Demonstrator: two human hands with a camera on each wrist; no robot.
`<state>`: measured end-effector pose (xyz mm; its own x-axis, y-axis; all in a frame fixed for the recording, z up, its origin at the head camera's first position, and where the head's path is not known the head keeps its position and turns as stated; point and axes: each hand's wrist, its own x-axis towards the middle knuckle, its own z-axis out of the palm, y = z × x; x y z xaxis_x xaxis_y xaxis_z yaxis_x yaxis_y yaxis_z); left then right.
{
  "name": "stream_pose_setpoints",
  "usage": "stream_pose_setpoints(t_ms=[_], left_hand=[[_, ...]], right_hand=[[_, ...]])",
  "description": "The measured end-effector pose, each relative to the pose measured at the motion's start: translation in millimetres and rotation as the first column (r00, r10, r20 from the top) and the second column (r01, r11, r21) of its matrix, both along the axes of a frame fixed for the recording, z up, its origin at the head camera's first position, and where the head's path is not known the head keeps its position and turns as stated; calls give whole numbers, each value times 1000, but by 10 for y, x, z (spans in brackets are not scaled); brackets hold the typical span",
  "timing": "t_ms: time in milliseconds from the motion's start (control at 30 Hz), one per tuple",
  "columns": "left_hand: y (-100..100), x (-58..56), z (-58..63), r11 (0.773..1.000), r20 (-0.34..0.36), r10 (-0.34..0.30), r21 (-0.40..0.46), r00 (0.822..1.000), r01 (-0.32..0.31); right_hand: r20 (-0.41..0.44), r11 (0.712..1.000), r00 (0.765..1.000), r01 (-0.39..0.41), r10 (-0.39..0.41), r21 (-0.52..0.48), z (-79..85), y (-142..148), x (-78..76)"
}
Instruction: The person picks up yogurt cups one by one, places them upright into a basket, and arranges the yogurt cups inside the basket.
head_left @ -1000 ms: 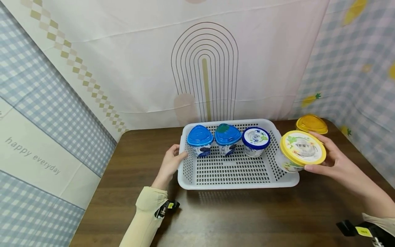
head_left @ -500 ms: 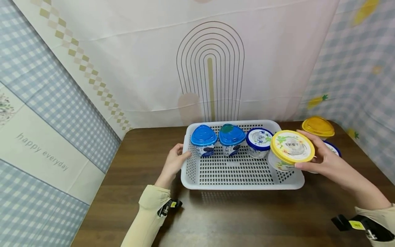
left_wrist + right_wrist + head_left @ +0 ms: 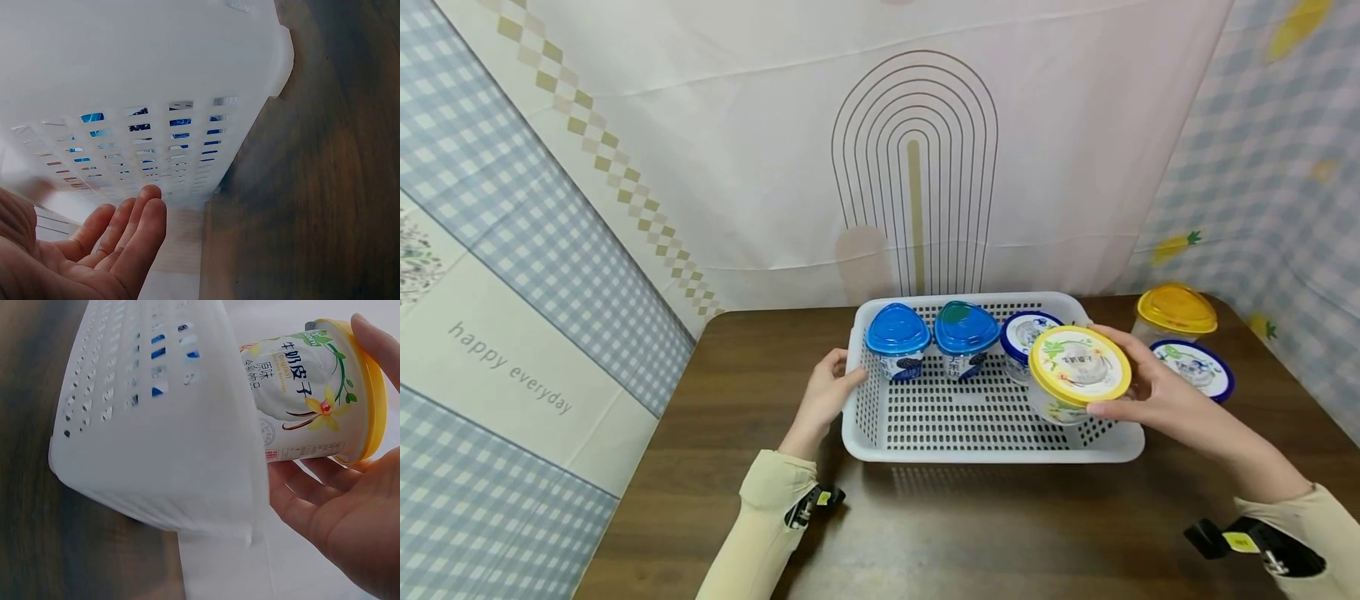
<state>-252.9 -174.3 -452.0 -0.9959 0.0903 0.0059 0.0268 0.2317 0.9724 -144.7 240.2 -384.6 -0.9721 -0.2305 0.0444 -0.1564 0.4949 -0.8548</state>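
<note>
Setting the yellow-lidded tub (image 3: 1078, 364) level in the basket (image 3: 992, 456) should suit the right hand (image 3: 1153, 396), fingers curled wide around the tub, the left hand (image 3: 822, 392) slack-fingered beside the rim

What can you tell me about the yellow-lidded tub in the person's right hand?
The yellow-lidded tub is round and white, apparently plastic, printed with Chinese characters, green leaves and a yellow flower. Its yellow-rimmed lid, printed on top, is on. The right hand grips it near the lid, roughly upright, over the right end of the white perforated basket; whether it touches the basket cannot be told.
</note>
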Motion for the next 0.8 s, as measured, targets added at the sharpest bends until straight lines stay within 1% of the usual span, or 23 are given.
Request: stream_pose_setpoints(t_ms=[333,400,567,633,667,800], left_hand=[[8,4,13,1000,-15,0,-3,1000,0],[5,-1,8,1000,-13,3,-6,1000,-4],[-6,1,10,1000,-11,5,-5,1000,-5],[1,10,41,1000,-2,2,-18,1000,-2],[12,47,97,1000,-2,-1,-20,1000,0],[16,53,86,1000,-5,1,-21,1000,-1]], right_hand=[[1,998,999,-46,46,39,10,-172,-52],[9,998,998,-61,61,25,11,-201,-67],[34,995,995,-91,90,33,23,-281,-112],[36,993,994,-107,105,53,27,-317,-132],[34,991,993,-116,114,63,25,-335,-141],[14,984,987,-161,160,78,5,-408,-183]])
